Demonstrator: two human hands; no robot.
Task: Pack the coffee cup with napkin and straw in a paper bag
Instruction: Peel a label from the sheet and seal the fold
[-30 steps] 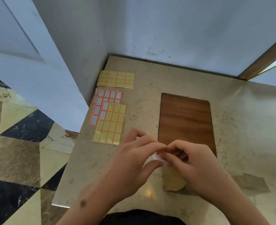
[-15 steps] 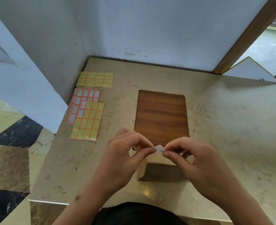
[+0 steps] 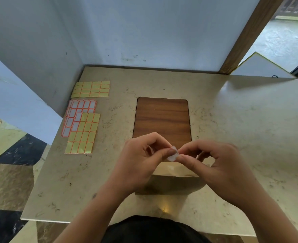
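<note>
A brown paper bag [image 3: 171, 179] stands on the marble counter [image 3: 241, 137] below my hands, its top folded over. My left hand [image 3: 141, 163] and my right hand [image 3: 220, 165] meet just above the bag's folded top. Between their thumbs and fingertips they pinch a small white sticker [image 3: 173, 156]. The coffee cup, napkin and straw are not visible.
Sheets of orange-bordered sticker labels [image 3: 81, 127] lie at the counter's left edge, another sheet [image 3: 91, 89] behind them. A brown wooden board [image 3: 162, 120] lies flat behind the bag. Walls close in the counter at the back and left.
The view has shifted, so the counter sits more centred. The hands still pinch the sticker together over the bag, which now shows standing with its top folded.
</note>
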